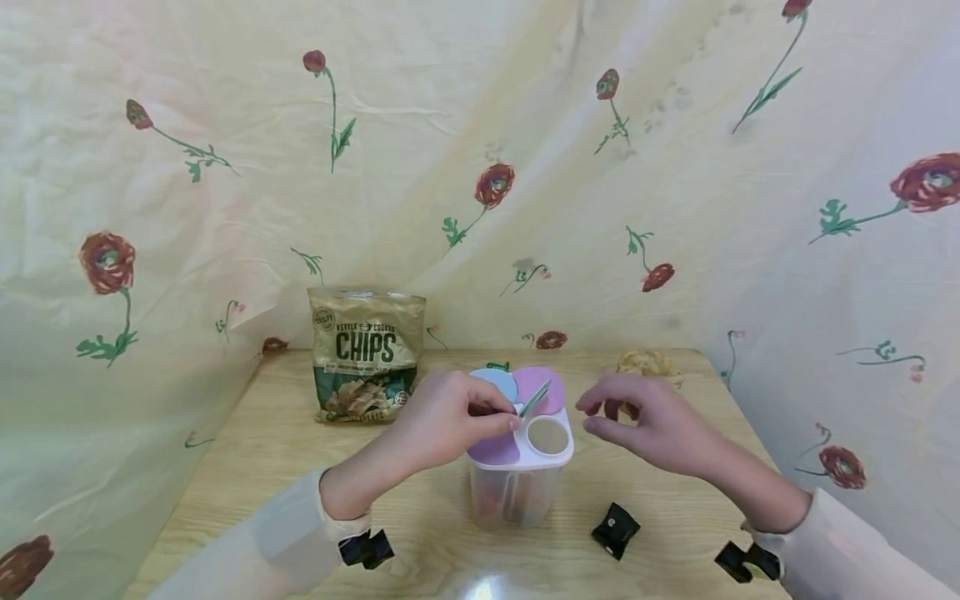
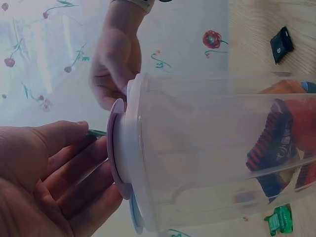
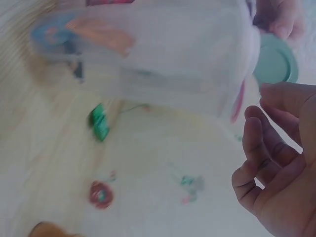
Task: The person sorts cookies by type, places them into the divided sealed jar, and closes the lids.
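Note:
A clear plastic container (image 1: 516, 493) with a white top stands on the table, small colourful packets (image 2: 271, 140) inside it. Its top carries a blue lid (image 1: 495, 383), a purple lid (image 1: 546, 388) and another purple lid (image 1: 495, 451); at the front right a round opening (image 1: 548, 436) is uncovered. Between thumb and finger, my left hand (image 1: 450, 417) pinches a green round lid (image 3: 274, 60), tilted up on edge over the top. To the container's right my right hand (image 1: 648, 421) hovers with loosely bent fingers and holds nothing.
A bag of chips (image 1: 365, 357) stands at the back left. Front right of the container lies a small black packet (image 1: 617, 531). A green packet (image 3: 99, 122) lies behind the container. A yellowish packet (image 1: 647, 364) sits at the back right, partly behind my right hand.

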### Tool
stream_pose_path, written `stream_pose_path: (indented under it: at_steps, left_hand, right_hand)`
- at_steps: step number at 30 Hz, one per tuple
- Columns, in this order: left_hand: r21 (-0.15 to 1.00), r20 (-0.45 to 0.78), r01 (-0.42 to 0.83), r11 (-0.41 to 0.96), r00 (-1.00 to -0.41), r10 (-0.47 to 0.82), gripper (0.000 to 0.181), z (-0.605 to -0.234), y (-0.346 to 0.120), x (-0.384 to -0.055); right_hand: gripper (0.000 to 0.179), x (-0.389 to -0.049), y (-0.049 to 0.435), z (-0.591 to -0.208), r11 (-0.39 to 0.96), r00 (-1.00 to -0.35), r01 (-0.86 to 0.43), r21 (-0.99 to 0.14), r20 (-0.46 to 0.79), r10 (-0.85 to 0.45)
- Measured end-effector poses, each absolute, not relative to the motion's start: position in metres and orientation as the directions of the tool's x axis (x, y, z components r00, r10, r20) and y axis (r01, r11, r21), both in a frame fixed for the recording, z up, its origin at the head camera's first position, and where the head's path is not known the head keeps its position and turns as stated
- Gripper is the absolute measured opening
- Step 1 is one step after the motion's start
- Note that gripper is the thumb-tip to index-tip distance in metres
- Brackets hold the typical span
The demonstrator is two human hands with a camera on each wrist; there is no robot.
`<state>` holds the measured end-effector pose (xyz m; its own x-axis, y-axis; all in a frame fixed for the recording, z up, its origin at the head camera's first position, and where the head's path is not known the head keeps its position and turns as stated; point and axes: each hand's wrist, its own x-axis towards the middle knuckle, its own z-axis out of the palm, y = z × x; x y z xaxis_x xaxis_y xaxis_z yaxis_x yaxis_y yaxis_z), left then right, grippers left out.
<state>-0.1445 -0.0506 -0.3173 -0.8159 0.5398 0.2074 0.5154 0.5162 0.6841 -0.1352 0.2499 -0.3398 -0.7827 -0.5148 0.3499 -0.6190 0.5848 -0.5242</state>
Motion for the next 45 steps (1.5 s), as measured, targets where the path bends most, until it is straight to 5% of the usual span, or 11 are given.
stream_pose_path:
  at_steps: [11, 19, 45]
  left_hand:
    - [0.67, 0.219, 0.53, 0.52, -0.81, 0.544, 0.008, -0.318, -0.052, -0.145]
    - [0.664, 0.229, 0.543, 0.514, -0.802, 0.551, 0.009, -0.318, -0.051, -0.145]
    - [0.662, 0.237, 0.55, 0.509, -0.798, 0.554, 0.005, -0.316, -0.05, -0.142]
  right_hand:
    - [0.016, -0.124, 0.291, -0.397, 0.658, -0.88, -0.47, -0.588, 0.248, -0.406]
    - [0.019, -0.111, 0.314, -0.445, 0.639, -0.934, -0.278, -0.717, 0.046, -0.354]
    - [0.038, -0.102, 0.34, -0.521, 0.562, -0.916, -0.131, -0.817, -0.117, -0.384]
